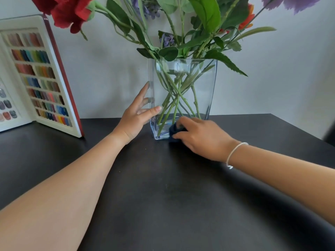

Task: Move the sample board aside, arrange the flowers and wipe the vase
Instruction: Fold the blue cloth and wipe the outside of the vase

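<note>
With the left hand point(135, 117) spread flat against the vase point(183, 95) on the counter point(163, 196), the right hand point(199, 136), fingers clenched on a dark cloth point(173, 132), should rub upward gently, keeping the glass steadied.

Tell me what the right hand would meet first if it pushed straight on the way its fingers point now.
The glass vase. The right hand points up and left with a dark blue cloth bunched under its fingertips, already at the vase's lower front wall, so the cloth would press the glass first. Actual contact is hard to confirm.
</note>
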`<state>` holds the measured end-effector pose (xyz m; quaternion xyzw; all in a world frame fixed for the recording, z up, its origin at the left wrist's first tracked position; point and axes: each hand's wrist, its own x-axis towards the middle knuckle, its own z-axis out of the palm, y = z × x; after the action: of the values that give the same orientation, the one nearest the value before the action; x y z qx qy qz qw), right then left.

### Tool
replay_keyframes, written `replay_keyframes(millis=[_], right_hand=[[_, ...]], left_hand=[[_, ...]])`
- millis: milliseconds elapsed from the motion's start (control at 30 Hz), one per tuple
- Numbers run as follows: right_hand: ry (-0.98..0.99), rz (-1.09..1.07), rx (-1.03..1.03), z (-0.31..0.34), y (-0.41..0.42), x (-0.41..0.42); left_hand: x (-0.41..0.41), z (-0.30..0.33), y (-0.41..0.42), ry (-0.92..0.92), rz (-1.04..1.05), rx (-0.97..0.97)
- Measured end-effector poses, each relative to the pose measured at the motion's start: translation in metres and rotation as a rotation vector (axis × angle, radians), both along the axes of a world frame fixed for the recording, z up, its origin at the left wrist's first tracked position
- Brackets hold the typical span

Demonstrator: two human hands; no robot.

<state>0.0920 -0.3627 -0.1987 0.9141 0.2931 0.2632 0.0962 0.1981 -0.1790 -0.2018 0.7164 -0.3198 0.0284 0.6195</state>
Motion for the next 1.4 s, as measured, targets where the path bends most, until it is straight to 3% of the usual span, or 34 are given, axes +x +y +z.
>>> replay_keyframes(millis=[200, 467, 567, 867, 1167, 1400], right_hand=[[0.006, -0.182, 0.039, 0.003, -0.062, -0.015], [-0.045, 0.132, 0.023, -0.003, 0.04, 0.012], [-0.014, 0.108, 0.039, -0.003, 0.047, 0.015], [-0.046, -0.11, 0.129, -0.003, -0.045, -0.009], [-0.028, 0.083, 0.087, -0.004, 0.021, 0.005], [0.033, -0.013, 0.119, 0.001, -0.016, -0.004]], left_hand=[[-0.002, 0.0, -0.001, 0.006, 0.018, 0.002], [-0.002, 0.001, -0.002, 0.015, 0.004, 0.002], [0.001, 0.0, 0.001, 0.009, -0.007, -0.001], [0.0, 0.001, -0.002, -0.006, 0.024, 0.006], [-0.001, 0.0, -0.003, -0.002, 0.001, -0.008], [0.002, -0.002, -0.002, 0.001, -0.027, -0.028]])
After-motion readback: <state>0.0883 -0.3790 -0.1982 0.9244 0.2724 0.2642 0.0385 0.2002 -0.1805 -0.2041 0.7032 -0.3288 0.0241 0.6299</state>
